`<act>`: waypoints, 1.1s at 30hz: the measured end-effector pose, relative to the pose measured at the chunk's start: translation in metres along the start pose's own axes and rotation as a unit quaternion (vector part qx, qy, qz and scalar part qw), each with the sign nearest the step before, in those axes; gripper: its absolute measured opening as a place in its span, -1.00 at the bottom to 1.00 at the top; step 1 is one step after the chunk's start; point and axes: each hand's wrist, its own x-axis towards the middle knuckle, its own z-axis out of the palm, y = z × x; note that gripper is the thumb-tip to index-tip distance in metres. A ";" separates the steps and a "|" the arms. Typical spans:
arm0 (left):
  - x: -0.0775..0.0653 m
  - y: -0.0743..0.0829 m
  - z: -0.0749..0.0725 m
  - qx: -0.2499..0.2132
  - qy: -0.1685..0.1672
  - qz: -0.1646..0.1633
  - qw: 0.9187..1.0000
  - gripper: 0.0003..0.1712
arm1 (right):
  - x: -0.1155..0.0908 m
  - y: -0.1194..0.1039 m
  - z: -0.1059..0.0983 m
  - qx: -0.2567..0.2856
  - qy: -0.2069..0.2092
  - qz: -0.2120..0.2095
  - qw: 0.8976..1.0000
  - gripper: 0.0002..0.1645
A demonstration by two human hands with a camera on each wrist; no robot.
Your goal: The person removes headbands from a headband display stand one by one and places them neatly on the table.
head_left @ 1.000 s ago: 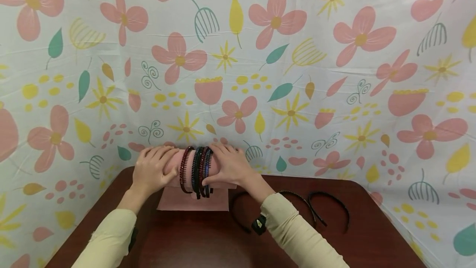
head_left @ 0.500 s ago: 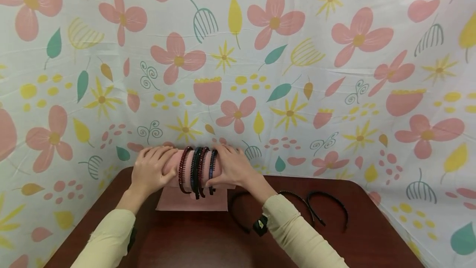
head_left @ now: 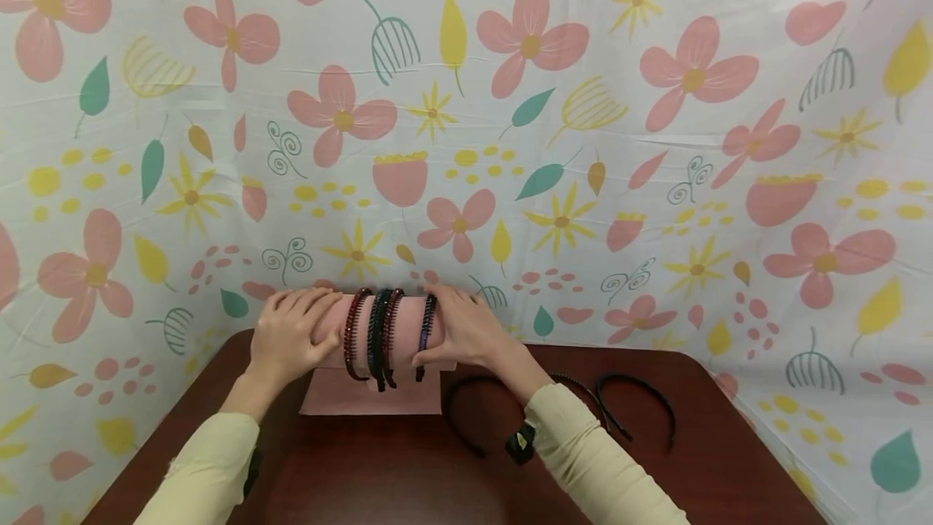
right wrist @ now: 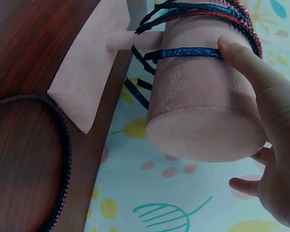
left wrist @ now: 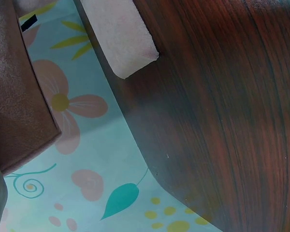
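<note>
A pink plush headband stand (head_left: 410, 322), a thick horizontal roll on a post and flat base, stands near the table's back edge. My left hand (head_left: 287, 335) grips the roll's left end. In the left wrist view only that end of the stand (left wrist: 24, 92) shows. With the right hand (head_left: 474, 329) I hold a blue glittery headband (right wrist: 191, 51) near the roll's right end, thumb on its front; most of the fingers are hidden behind. To its left, a dark headband (head_left: 376, 339) sits close beside a red one (head_left: 391, 335). Another red headband (head_left: 352, 339) hangs farther left.
On the dark wood table (head_left: 379, 476) to the right lie loose black headbands, one (head_left: 652, 383) at the far right and another (head_left: 455, 420) partly under my right forearm. A flower-print cloth (head_left: 466, 128) hangs close behind the table's back edge.
The blue headband has slid right along the roll with my right hand, away from the dark and red ones, leaving bare pink between. My left hand keeps its grip on the left end.
</note>
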 end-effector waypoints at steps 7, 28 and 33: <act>0.000 0.001 0.001 -0.004 0.008 0.003 1.000 -0.28 | -0.006 0.007 0.000 0.027 0.005 0.009 1.000 0.39; 0.000 0.002 -0.001 0.002 0.003 -0.004 1.000 -0.23 | -0.019 0.029 -0.008 0.071 0.012 -0.020 0.997 0.34; -0.001 0.001 0.001 0.000 0.014 0.002 1.000 -0.23 | -0.026 0.035 -0.007 0.110 0.009 -0.012 0.994 0.34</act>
